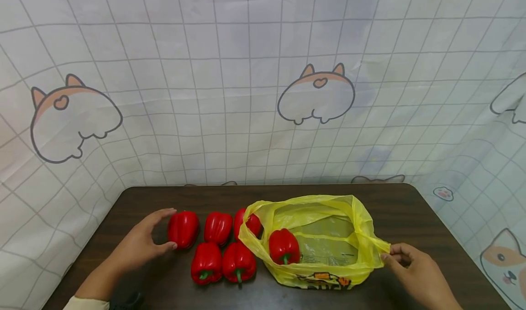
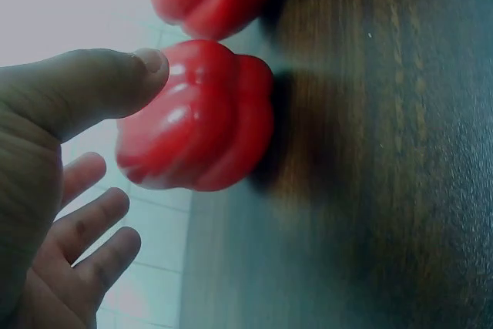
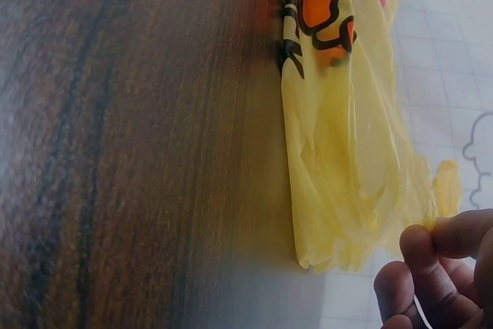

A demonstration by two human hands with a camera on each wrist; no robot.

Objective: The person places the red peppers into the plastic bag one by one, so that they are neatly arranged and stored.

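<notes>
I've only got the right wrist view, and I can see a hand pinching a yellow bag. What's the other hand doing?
Observer: The left hand is spread around the leftmost red pepper; I can't tell whether it is really gripping it.
Child: Ooh! Is there a whole pepper in the bag? I can't see down into it.
Observer: Yes, the head view shows one pepper inside.
Child: And how many are outside?
Observer: Five peppers show on the table, counting the leftmost one.
</notes>
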